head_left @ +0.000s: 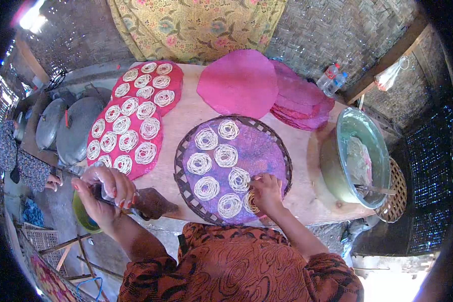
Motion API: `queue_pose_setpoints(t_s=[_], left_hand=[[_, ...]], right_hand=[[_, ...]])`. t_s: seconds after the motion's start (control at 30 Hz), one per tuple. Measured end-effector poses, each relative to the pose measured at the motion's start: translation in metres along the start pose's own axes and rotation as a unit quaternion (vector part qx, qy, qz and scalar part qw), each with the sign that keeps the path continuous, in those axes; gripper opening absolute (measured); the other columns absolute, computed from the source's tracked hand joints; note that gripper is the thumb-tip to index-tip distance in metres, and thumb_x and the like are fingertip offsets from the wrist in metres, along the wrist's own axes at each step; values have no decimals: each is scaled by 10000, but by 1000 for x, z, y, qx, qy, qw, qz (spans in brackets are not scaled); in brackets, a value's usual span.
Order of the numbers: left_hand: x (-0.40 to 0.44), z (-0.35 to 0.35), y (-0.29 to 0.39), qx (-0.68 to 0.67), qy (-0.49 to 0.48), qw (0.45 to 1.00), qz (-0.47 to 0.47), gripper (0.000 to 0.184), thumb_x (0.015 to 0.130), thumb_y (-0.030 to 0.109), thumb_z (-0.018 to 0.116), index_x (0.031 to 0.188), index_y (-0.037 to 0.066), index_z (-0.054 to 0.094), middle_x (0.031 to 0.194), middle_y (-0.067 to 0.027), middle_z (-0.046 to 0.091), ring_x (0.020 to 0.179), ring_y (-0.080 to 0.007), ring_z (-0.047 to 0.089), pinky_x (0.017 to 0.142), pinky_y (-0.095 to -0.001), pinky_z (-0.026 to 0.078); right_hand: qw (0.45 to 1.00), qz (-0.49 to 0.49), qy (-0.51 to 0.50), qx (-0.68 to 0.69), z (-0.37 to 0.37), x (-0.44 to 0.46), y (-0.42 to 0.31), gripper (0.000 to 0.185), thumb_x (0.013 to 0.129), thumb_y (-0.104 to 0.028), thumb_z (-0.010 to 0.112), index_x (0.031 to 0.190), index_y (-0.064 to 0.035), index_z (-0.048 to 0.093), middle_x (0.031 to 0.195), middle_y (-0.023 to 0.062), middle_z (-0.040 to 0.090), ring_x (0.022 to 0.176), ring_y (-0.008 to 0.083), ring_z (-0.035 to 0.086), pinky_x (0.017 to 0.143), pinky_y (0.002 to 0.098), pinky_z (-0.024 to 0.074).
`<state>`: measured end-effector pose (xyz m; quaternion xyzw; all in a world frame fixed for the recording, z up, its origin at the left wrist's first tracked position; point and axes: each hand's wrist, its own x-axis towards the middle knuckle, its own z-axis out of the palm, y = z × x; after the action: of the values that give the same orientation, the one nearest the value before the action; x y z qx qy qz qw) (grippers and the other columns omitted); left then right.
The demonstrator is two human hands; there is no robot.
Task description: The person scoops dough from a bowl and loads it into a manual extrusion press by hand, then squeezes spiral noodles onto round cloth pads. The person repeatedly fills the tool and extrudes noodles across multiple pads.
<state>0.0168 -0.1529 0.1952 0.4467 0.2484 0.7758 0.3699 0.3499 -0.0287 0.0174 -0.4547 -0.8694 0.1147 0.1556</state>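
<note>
My left hand point(105, 189) is raised at the table's near left edge, its fingers curled round the dark handle of a brown tool point(155, 203). On the table, a round woven tray point(179, 171) with a dark rim bears a purple sheet point(259, 146). Several pale coiled noodle rings point(206, 187) lie on that sheet. My right hand point(267, 193) is over its right part, fingers bent and close together beside one ring point(239, 179) and partly over a yellower one point(250, 202). Whether the fingertips hold anything is hidden.
Red sheets point(136, 121) with several rings lie at the left. Pink sheets point(236, 83) are at the back, near two bottles point(332, 79). A green basin point(332, 171) stands right. Large pans point(78, 131) and another person's hand point(53, 182) are at far left.
</note>
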Motion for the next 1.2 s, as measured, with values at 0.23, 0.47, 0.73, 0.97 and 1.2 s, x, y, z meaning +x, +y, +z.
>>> queue_pose_setpoints(t_s=[0.23,0.47,0.73,0.97,1.2], left_hand=[[0,0,-6,13,-4,1000,-15,555,949,521,307,688,44,420,438,-48,385,315,-144,350,332,-278,342],[-2,-7,-3,48,-13,999,-15,539,939,523,339,727,34,419,453,-46,384,319,-142,347,335,-280,347],[-4,-8,0,49,11,999,-1,527,947,503,335,724,33,415,449,-46,378,318,-147,351,332,-282,348],[-7,-12,3,49,16,999,2,524,938,503,370,710,33,416,435,-47,376,313,-147,356,329,-279,343],[-7,-14,-6,114,-37,993,-10,486,930,506,393,725,66,418,426,-11,380,304,-132,351,331,-260,361]], right_hand=[[998,17,42,37,1,1,10,304,667,-24,600,923,-178,656,1024,50,548,990,276,500,829,426,361],[987,66,144,17,-3,20,71,252,728,-70,598,980,-68,601,1005,122,550,986,327,501,866,443,386],[958,262,38,107,-8,33,144,224,800,-124,571,968,21,539,757,219,581,767,421,564,719,455,479],[976,202,51,-70,23,-60,214,204,838,-123,543,885,68,488,759,245,575,710,401,588,662,450,470],[779,447,66,434,1,-108,147,208,829,-119,544,930,41,459,804,168,578,664,242,620,588,373,521]])
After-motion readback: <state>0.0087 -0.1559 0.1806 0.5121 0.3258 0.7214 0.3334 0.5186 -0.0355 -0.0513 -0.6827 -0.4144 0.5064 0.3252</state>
